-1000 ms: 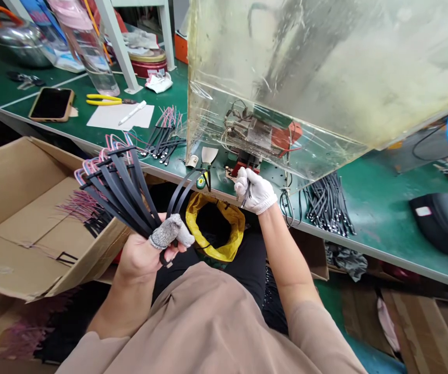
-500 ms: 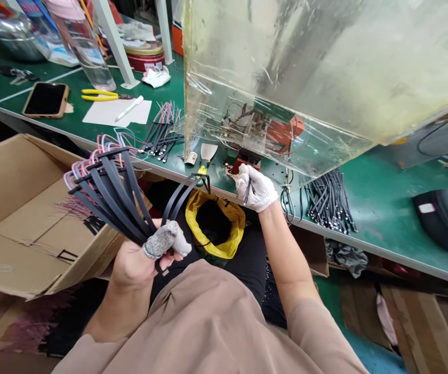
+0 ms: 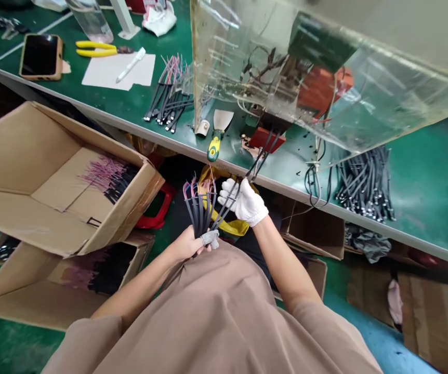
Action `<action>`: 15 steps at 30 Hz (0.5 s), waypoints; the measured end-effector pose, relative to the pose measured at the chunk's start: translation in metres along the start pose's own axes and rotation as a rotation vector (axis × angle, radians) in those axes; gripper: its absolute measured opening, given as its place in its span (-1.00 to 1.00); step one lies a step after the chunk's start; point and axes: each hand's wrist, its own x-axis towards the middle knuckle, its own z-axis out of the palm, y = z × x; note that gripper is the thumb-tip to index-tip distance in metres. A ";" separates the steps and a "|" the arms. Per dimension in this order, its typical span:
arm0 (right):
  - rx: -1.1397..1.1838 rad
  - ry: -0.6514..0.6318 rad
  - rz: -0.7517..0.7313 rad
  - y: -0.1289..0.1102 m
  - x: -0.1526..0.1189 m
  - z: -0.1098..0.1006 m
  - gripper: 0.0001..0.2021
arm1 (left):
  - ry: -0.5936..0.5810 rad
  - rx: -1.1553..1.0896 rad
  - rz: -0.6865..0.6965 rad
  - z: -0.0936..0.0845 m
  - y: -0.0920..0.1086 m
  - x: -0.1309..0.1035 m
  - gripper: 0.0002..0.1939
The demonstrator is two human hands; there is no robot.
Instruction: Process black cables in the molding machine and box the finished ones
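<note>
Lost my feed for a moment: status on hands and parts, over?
Left hand shut on bundle of black strips. Gloved right hand pinching two strips running to the red fixture. Nothing between the hands.

Your hands sit hemmed between the open cardboard box and the bench edge. The clear machine guard blocks reach above; free room lies by the paper sheet.

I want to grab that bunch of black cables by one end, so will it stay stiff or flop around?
Probably springy: the cables stand fanned upright above the left hand. The thin pink wire tips look floppy. Likely light, as one hand holds them.
</note>
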 end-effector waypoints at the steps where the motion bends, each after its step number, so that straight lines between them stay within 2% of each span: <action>1: 0.007 0.087 -0.029 0.004 0.007 -0.003 -0.69 | -0.011 0.035 -0.017 -0.001 -0.009 0.003 -0.51; 4: -0.082 0.299 -0.153 0.015 0.025 -0.012 -0.81 | -0.024 0.114 -0.067 -0.001 -0.022 0.008 -0.52; 8: -0.410 0.571 -0.279 0.022 0.043 -0.024 -0.75 | -0.038 0.155 -0.101 0.004 -0.014 0.010 -0.51; 11: -0.529 0.725 -0.265 0.020 0.056 -0.032 -0.69 | -0.045 0.159 -0.108 0.007 -0.008 0.010 -0.50; 15: -0.559 0.818 -0.226 0.006 0.067 -0.044 -0.67 | -0.096 0.128 -0.078 0.004 -0.012 0.004 -0.53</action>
